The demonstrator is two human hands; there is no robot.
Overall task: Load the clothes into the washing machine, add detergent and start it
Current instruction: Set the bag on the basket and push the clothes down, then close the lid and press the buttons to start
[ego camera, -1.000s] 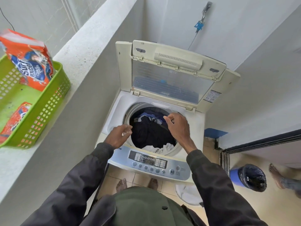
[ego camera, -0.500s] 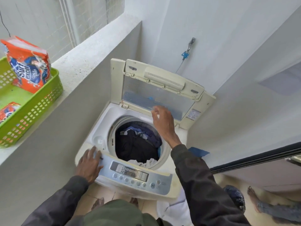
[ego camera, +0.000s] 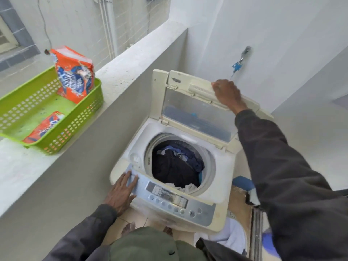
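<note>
A white top-loading washing machine (ego camera: 222,178) stands below me with its lid (ego camera: 190,108) raised. Dark and blue clothes (ego camera: 175,166) fill the drum, with a bit of white cloth at the front. My right hand (ego camera: 227,94) grips the handle at the lid's top edge. My left hand (ego camera: 121,191) rests flat on the left end of the control panel (ego camera: 175,198), fingers straight. An orange detergent bag (ego camera: 74,74) stands upright in a green basket (ego camera: 79,123) on the ledge to the left.
A second orange packet (ego camera: 44,127) lies flat in the basket. The concrete ledge (ego camera: 131,59) runs along the left of the machine. A tap with a blue fitting (ego camera: 240,61) sticks out of the wall behind. White cloth (ego camera: 231,236) lies on the floor at the right.
My right hand rose from the drum opening to the lid's top edge and took hold of it. My left hand moved from the drum rim down onto the control panel.
</note>
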